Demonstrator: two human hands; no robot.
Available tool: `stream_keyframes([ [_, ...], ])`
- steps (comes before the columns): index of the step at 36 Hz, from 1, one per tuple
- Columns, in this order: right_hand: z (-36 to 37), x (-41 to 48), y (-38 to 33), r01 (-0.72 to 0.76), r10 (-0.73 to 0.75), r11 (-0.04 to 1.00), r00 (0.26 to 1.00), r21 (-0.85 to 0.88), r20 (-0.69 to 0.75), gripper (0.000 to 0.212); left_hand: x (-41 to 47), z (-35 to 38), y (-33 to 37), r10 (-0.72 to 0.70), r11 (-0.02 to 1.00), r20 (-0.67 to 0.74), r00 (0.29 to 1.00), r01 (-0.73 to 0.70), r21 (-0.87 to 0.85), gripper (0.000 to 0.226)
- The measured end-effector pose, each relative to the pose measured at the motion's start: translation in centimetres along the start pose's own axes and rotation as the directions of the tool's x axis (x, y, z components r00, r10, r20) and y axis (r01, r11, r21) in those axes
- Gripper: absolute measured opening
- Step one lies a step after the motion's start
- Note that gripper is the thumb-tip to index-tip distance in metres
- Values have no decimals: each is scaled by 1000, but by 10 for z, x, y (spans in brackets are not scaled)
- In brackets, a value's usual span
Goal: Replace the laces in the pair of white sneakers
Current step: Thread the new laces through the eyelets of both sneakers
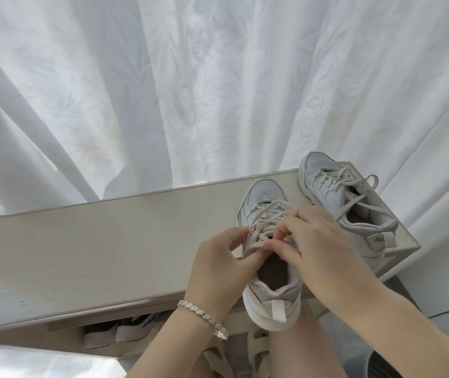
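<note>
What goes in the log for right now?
near sneaker: on cabinet, laced | left hand: pinches lace | right hand: pinches lace | far sneaker: laced, untouched

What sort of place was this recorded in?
Probably a home, perhaps by a window: a white curtain hangs behind a low shoe cabinet, spare shoes sit on its shelf below, and two sneakers rest on top.

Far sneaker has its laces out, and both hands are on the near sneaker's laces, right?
No. Head view shows the far sneaker still laced, ends loose. The left hand and right hand are on the laces of the near sneaker.
</note>
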State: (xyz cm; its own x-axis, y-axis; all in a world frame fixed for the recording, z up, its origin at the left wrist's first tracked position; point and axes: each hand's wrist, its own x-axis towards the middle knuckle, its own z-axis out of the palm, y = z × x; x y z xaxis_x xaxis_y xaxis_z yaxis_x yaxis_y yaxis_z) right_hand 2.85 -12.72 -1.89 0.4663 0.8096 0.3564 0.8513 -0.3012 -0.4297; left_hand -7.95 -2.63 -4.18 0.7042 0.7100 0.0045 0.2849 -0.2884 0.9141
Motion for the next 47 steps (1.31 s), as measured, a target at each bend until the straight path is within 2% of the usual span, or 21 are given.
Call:
stream_keyframes([
  [3, -10, -1, 5, 67, -77, 990, 994, 122, 78, 26, -1, 0, -1, -6, 1000, -1, 1000, 6, -22, 24],
  [6, -17, -4, 6, -100, 24, 959, 962, 266, 273, 23, -2, 0, -1, -19, 1000, -1, 1000, 19, -16, 33],
  [8, -17, -6, 8, -132, 46, 950, 955, 281, 292, 21, -2, 1, -2, -11, 1000, 6, 1000, 11, 15, 31],
  [11, -14, -6, 6, -232, 159, 923, 957, 307, 243, 23, -1, 2, -4, -12, 998, 14, 1000, 11, 59, 33],
  [15, -13, 1, -3, -281, 255, 949, 951, 142, 177, 25, -2, 3, -4, -22, 997, 22, 1000, 20, 72, 43],
  [18, -17, 6, -14, -270, 254, 962, 943, 49, 214, 26, -3, 4, -1, 8, 994, 7, 1000, -9, 107, 51],
  [21, -16, 7, -18, -190, 183, 982, 959, 8, 216, 17, -6, 6, 2, 41, 988, -12, 999, -38, 149, 66],
  [24, -14, 6, -16, -168, 150, 983, 964, 68, 218, 21, -7, 8, 3, 16, 989, -38, 999, -10, 149, 72],
  [27, -16, -1, -13, -148, 110, 969, 976, 196, 190, 20, -8, 11, 5, 18, 987, -68, 997, -7, 162, 63],
  [30, -24, -12, -10, -98, 65, 942, 992, 321, 111, 14, -8, 14, 7, -9, 985, -97, 995, 26, 172, 52],
  [33, -41, -17, -8, -19, 15, 918, 1000, 396, 13, 12, -8, 15, 8, -28, 982, -104, 994, 47, 184, 51],
  [35, -49, -19, -8, -23, 36, 846, 999, 533, -13, 16, -9, 15, 9, -31, 982, -90, 995, 47, 185, 52],
  [38, -56, -16, -9, -83, 46, 570, 997, 817, 69, 28, -10, 15, 9, -26, 982, -95, 995, 43, 181, 44],
  [39, -57, -14, -8, -116, 53, 535, 993, 837, 103, 29, -9, 14, 9, -25, 982, -97, 995, 43, 185, 41],
  [40, -59, -11, -7, -159, 61, 556, 987, 816, 151, 31, -9, 14, 8, -23, 981, -96, 995, 41, 191, 39],
  [41, -60, -8, -6, -207, 66, 622, 975, 756, 212, 34, -8, 14, 8, -21, 979, -91, 996, 39, 199, 38],
  [43, -58, -2, -2, -283, 77, 789, 926, 545, 368, 48, -7, 13, 7, -15, 977, -81, 997, 31, 209, 34],
  [44, -56, 0, -1, -313, 97, 842, 889, 440, 448, 55, -7, 13, 6, -14, 977, -76, 997, 30, 209, 32],
  [46, -53, 3, -4, -355, 145, 887, 823, 297, 550, 68, -7, 13, 7, -11, 978, -76, 997, 27, 205, 33],
  [47, -50, 3, -4, -359, 164, 897, 813, 258, 559, 71, -7, 13, 7, -4, 979, -78, 997, 20, 204, 36],
])
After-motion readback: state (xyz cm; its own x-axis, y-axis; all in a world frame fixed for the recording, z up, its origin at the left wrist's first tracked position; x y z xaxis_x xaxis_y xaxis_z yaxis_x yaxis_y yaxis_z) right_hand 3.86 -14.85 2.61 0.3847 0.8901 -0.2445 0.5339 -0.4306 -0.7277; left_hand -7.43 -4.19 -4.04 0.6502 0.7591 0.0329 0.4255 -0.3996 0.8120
